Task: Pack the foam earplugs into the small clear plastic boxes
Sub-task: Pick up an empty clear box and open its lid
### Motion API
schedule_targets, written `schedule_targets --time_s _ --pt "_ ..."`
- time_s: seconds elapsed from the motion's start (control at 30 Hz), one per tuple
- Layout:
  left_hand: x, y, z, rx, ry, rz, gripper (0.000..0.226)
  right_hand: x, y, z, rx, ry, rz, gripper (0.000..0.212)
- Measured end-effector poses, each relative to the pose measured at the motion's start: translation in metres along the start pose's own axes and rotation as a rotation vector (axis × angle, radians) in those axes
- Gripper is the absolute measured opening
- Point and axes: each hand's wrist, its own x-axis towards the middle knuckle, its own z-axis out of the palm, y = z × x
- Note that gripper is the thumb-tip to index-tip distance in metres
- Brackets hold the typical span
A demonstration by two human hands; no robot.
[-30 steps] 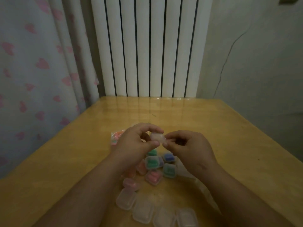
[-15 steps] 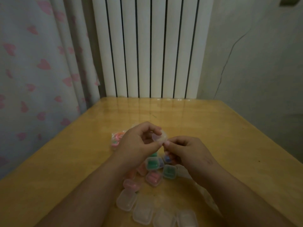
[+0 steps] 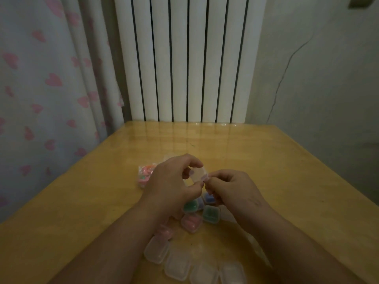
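My left hand (image 3: 172, 185) holds a small clear plastic box (image 3: 198, 174) above the wooden table (image 3: 287, 181), fingers and thumb curled round it. My right hand (image 3: 231, 187) pinches the box's near right edge with its fingertips. Whether the box is open is unclear. Under my hands lie several packed boxes: a green one (image 3: 210, 214), a pink one (image 3: 191, 222), a blue one (image 3: 208, 198). A bag of pink and orange earplugs (image 3: 146, 174) lies left of my left hand.
Several empty clear boxes, one at the left end (image 3: 156, 250), lie in a row near the table's front edge. A white radiator (image 3: 184, 58) stands behind the table and a heart-print curtain (image 3: 47, 89) hangs at the left. A grey wall is at the right.
Both hands stayed together on the clear box. The box tilted a little in my left hand, and my right fingertips shifted along its edge.
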Motion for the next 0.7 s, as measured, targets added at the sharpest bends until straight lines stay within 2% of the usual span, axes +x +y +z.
schedule_targets --time_s 0.13,0.3,0.43,0.57,0.7 --pt "0.000 0.003 0.000 -0.002 0.009 0.043 0.030 0.002 0.001 0.002 -0.061 0.028 0.034 0.017" --pt "-0.002 0.002 -0.001 -0.022 0.058 0.092 0.030 -0.002 -0.004 0.003 0.171 -0.040 0.138 0.021" --pt "0.000 0.000 -0.001 -0.052 -0.005 0.062 0.037 -0.003 -0.004 0.001 0.173 -0.055 0.119 0.015" --pt "0.002 0.002 -0.007 -0.278 -0.039 -0.052 0.032 -0.002 -0.004 -0.003 0.278 -0.078 0.065 0.015" --pt "0.005 0.001 -0.011 -0.519 -0.003 -0.191 0.028 -0.001 -0.005 -0.007 0.257 -0.139 0.115 0.016"
